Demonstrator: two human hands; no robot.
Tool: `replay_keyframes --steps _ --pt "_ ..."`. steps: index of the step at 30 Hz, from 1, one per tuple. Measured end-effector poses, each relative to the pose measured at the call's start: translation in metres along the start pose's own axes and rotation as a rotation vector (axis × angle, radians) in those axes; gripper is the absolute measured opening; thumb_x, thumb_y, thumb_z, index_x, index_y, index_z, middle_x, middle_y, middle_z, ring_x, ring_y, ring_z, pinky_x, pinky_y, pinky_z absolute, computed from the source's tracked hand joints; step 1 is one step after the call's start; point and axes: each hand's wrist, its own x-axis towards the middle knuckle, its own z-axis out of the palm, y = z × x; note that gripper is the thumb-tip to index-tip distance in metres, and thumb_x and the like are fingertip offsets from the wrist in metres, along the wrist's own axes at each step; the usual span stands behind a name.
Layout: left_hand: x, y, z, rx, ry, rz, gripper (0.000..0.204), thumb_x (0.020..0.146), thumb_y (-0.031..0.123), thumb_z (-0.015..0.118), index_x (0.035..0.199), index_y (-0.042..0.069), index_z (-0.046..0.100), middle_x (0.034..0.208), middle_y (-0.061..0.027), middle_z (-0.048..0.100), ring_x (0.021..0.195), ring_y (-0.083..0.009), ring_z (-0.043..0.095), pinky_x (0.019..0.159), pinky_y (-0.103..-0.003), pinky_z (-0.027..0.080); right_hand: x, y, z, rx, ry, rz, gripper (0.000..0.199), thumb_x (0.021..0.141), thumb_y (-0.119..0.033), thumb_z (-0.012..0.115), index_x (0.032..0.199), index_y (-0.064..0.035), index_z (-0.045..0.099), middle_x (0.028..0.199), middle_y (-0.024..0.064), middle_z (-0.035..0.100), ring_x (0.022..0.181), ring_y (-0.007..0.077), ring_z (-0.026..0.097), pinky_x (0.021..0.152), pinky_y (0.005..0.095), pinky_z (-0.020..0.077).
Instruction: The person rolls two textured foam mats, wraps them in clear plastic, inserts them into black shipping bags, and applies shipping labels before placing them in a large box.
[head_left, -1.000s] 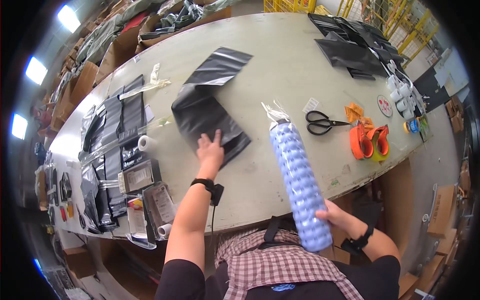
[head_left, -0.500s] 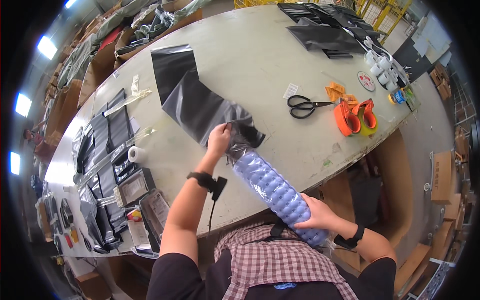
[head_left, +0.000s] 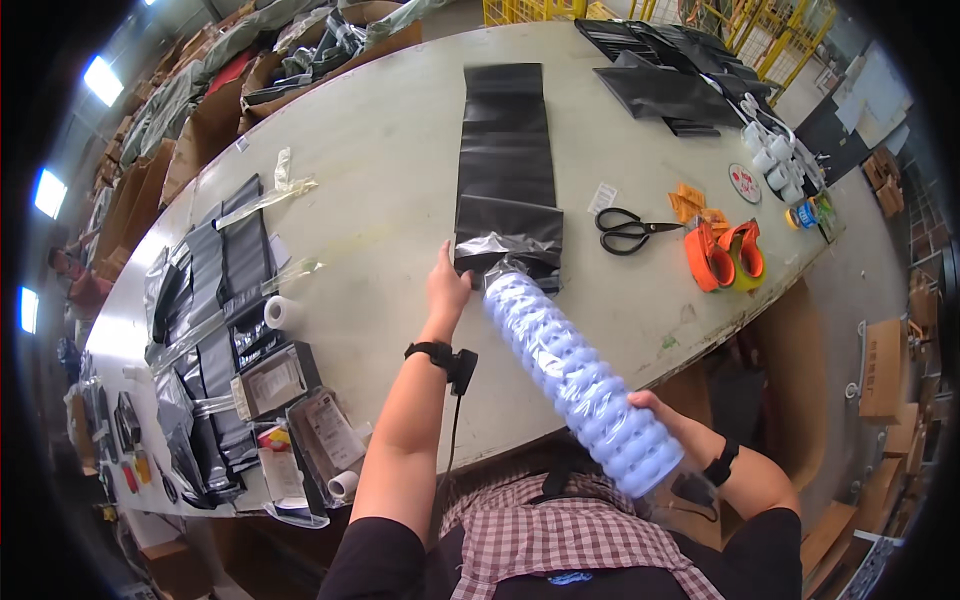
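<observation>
A light-blue bumpy roll (head_left: 585, 385) in clear plastic wrap slants from my waist up to the table. Around its lower right side my right hand (head_left: 655, 408) is closed, mostly hidden behind it. The roll's far end touches the near edge of a long black plastic bag (head_left: 508, 150), which lies lengthwise on the table with its near part folded and crumpled. My left hand (head_left: 449, 288) grips the bag's near left edge, thumb at the edge and fingers pointing away from me. Whether the roll's tip is inside the bag is unclear.
Right of the bag are black scissors (head_left: 632, 231), orange tape dispensers (head_left: 710, 258) and orange packets (head_left: 690, 203). Black bags (head_left: 665, 90) and white rolls (head_left: 775, 158) occupy the far right. At left are more black bags (head_left: 245, 245), a tape roll (head_left: 282, 313) and small boxes (head_left: 275, 378).
The black bag has swung from a slant to nearly straight ahead. My left hand has shifted right and lower along its edge. The roll has turned its bumpier side up.
</observation>
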Motion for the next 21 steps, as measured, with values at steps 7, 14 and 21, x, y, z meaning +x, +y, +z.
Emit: replay_keyframes --steps 7,14,21 --pt "-0.078 0.004 -0.014 -0.084 -0.343 0.141 0.095 0.064 0.003 0.065 0.145 0.014 0.016 0.083 -0.0226 0.061 0.08 -0.0423 0.059 0.071 -0.048 0.047 0.006 -0.011 0.031 -0.136 -0.065 -0.211 0.063 0.076 -0.047 0.062 0.118 -0.0011 0.049 0.104 0.0154 0.06 0.095 0.0257 0.06 0.079 0.0384 0.0513" --pt "-0.021 0.047 -0.037 0.433 0.066 0.318 0.038 0.065 0.012 0.06 0.103 0.007 0.064 0.1 -0.0155 0.061 0.09 -0.0341 0.059 0.077 -0.039 0.049 0.027 0.0 0.015 -0.393 0.141 -0.109 0.068 0.077 -0.048 0.062 0.123 0.0003 0.046 0.109 0.015 0.06 0.096 0.0248 0.062 0.088 0.0382 0.0495" --pt "0.006 0.041 -0.036 -0.047 0.148 0.292 0.017 0.069 0.003 0.054 0.083 0.006 0.063 0.088 -0.0122 0.061 0.085 -0.0326 0.06 0.07 -0.041 0.049 0.044 -0.003 0.005 -0.605 0.112 -0.216 0.067 0.078 -0.046 0.062 0.124 -0.0006 0.044 0.109 0.0116 0.059 0.095 0.0212 0.061 0.087 0.0354 0.0489"
